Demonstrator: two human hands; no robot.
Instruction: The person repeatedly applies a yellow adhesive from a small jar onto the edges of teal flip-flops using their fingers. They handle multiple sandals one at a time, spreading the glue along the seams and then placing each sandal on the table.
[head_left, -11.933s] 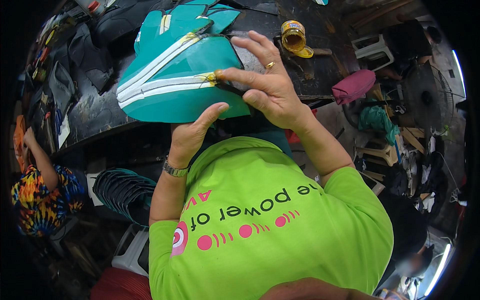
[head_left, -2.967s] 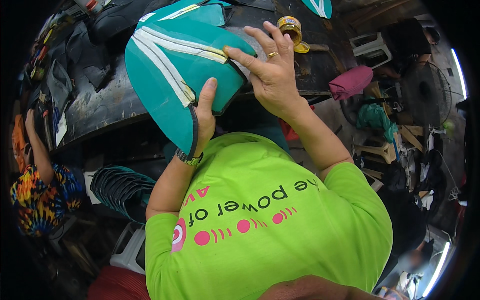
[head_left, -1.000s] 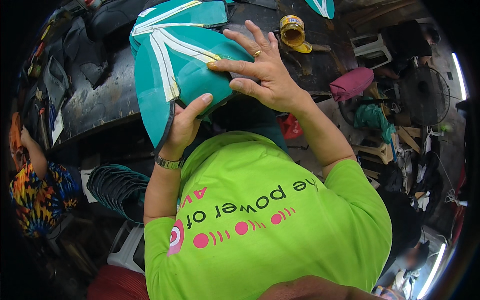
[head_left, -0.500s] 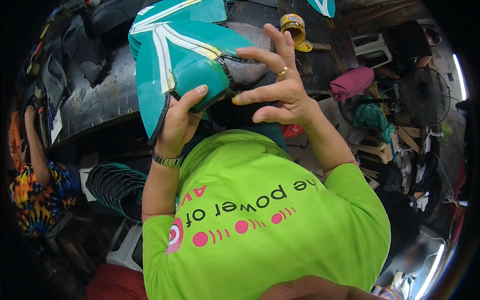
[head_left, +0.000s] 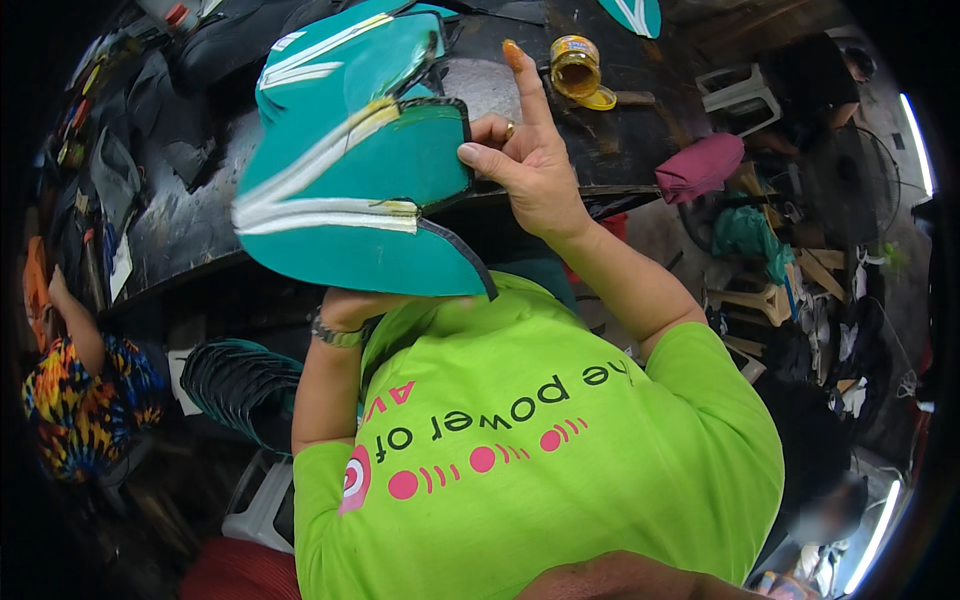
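The left hand (head_left: 345,300) grips the near curved edge of the teal fabric panel (head_left: 350,200) from below; its fingers are hidden. The right hand (head_left: 530,165) pinches the panel's black-trimmed right edge, index finger raised. White stripes cross the panel. Beyond the right hand, an open yellow jar (head_left: 577,68) stands on the dark, scuffed tabletop (head_left: 180,230).

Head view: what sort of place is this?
Probably a small stitching or bag-making workshop: both hands hold a teal panel with white stripes, an open glue jar stands on the dark worktable, and cut pieces are stacked below.
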